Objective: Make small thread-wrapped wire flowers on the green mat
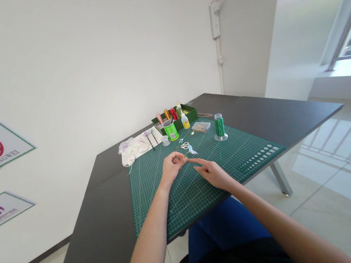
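My left hand (173,166) is over the cutting mat (188,205), its thumb and fingers pinched on what looks like a thin stem. Pale blue petals (192,149) show just beyond the fingertips; whether they join this stem is too small to tell. My right hand (214,173) reaches in from the right with the index finger stretched out, its tip close to or touching the left fingertips. Its thumb stands apart below. A small pair of scissors with white handles (184,145) lies just behind the petals.
Behind my hands stand a green can (171,131), a yellow glue bottle (185,121), a flat clear case (201,126) and a green thread spool (219,126). A green box (193,111) holds coloured spools. Thin tools lie on white paper (140,144) at the left.
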The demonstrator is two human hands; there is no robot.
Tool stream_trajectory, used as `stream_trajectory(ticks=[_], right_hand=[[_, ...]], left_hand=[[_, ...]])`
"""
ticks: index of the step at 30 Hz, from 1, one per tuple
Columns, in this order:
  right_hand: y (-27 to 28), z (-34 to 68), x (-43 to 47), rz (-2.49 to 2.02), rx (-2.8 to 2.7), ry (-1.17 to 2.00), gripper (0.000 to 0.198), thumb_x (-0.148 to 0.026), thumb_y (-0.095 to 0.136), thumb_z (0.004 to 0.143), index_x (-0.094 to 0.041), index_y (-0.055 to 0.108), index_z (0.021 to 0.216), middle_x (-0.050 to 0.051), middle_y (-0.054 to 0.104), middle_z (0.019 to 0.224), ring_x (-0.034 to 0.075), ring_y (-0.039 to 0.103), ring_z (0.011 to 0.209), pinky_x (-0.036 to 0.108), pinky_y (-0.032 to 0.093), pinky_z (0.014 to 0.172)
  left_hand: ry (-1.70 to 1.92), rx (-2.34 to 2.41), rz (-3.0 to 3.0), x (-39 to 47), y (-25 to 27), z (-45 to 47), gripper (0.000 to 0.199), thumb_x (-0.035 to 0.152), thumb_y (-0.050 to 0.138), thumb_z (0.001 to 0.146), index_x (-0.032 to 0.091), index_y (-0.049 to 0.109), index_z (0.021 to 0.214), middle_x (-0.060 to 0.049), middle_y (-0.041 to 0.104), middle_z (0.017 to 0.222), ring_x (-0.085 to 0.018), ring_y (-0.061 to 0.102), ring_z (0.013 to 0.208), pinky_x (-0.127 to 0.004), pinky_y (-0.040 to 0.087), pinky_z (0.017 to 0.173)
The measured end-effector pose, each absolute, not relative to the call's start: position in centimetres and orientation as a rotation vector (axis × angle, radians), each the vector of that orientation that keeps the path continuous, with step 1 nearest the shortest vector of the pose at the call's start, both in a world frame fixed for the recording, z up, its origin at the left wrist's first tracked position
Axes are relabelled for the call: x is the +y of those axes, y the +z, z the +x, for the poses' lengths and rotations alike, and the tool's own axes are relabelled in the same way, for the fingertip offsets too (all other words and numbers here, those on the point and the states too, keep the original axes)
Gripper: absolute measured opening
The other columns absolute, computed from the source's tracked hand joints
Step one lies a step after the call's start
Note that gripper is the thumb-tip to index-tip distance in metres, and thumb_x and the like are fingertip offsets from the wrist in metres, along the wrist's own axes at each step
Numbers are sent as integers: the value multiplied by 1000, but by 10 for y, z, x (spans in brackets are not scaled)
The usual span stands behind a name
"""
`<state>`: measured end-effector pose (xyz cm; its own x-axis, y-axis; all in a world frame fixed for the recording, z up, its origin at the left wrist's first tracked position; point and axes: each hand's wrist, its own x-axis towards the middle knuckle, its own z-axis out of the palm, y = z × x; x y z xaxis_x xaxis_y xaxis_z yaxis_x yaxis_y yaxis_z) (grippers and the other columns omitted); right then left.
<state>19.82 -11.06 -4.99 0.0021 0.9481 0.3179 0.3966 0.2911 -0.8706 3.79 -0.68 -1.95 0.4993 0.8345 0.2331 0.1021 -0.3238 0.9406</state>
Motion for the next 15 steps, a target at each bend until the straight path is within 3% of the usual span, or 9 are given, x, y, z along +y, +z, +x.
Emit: stream_trajectory(ticks=[15], right_hand=[[-50,198,-111,-1275,-1581,690,47,-32,45,96,-8,60,133,-8,32,51,10,22,47,24,19,47]], left_hand=[[957,790,1725,-5,-20,39,41,49,78,72,12,72,88,2,56,58,-7,39,50,-22,29,50]])
